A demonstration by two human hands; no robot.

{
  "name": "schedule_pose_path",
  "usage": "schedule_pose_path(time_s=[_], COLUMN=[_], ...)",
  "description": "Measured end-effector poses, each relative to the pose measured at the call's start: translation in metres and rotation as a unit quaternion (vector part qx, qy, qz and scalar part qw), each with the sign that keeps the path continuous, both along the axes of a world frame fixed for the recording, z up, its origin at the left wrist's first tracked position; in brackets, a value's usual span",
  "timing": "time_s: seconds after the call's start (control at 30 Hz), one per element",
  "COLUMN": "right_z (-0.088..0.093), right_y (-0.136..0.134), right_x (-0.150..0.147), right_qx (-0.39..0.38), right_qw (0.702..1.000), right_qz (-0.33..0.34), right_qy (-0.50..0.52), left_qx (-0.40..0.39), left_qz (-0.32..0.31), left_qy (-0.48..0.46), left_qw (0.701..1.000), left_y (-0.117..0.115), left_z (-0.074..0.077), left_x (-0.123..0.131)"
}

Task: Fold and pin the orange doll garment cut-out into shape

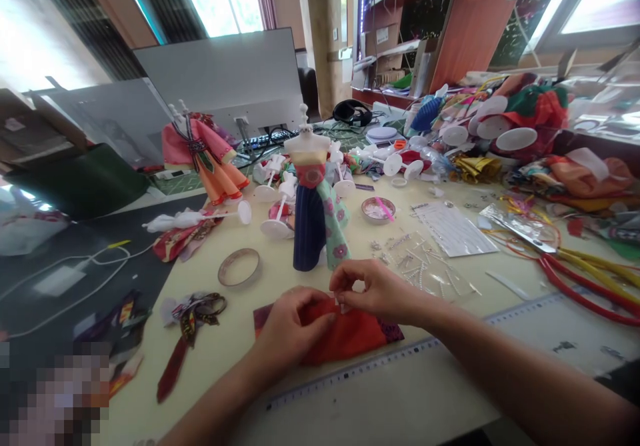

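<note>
A red-orange cloth piece (345, 339) with dark patterned ends lies on the table in front of me. My left hand (293, 319) is closed over its left part, thumb on top and fingers curved along the far edge. My right hand (365, 286) pinches a small white piece (343, 305) just at the cloth's upper edge; its exact kind is too small to make out. Beyond the hands stands a white doll-sized mannequin (305, 143) in a navy and mint floral dress (315, 223). A printed ruler strip (350, 371) runs along the cloth's near side.
Bead strips in a clear bag (430, 269) and a sheet of beads (453, 227) lie right of the mannequin, near a small round dish (377, 211). Red-handled scissors (565, 273) lie at right. A tape roll (239, 267) and fabric ribbons (193, 319) are at left.
</note>
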State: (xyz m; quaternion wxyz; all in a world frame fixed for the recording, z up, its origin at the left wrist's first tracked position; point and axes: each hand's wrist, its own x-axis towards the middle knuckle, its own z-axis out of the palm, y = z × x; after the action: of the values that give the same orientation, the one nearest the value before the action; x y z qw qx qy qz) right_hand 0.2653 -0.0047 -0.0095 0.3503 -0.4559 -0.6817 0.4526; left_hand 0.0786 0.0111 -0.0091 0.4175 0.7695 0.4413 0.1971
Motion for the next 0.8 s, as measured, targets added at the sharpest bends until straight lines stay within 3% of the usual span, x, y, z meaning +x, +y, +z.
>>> schedule_pose_path(time_s=[0.4, 0.5, 0.63, 0.8], right_z=[-0.0025, -0.0017, -0.0013, -0.0042], right_y=[-0.0031, -0.0048, -0.0071, -0.0080], right_x=[-0.0043, -0.0044, -0.0050, -0.0060], right_qx=[0.046, 0.143, 0.293, 0.362], right_qw=[0.998, 0.986, 0.942, 0.902], right_qz=[-0.041, -0.063, -0.036, -0.006], right_qy=[-0.021, -0.058, -0.159, -0.234], left_qx=[-0.057, -0.066, -0.075, -0.067], left_qz=[0.035, 0.052, 0.062, 0.062], left_qy=[-0.076, -0.077, -0.087, -0.090], left_qw=[0.995, 0.993, 0.991, 0.992], left_y=[-0.0030, -0.0022, -0.0023, -0.0028], left_z=[-0.0048, -0.0065, -0.0052, -0.0028], left_x=[0.0001, -0.0014, -0.0018, -0.0013])
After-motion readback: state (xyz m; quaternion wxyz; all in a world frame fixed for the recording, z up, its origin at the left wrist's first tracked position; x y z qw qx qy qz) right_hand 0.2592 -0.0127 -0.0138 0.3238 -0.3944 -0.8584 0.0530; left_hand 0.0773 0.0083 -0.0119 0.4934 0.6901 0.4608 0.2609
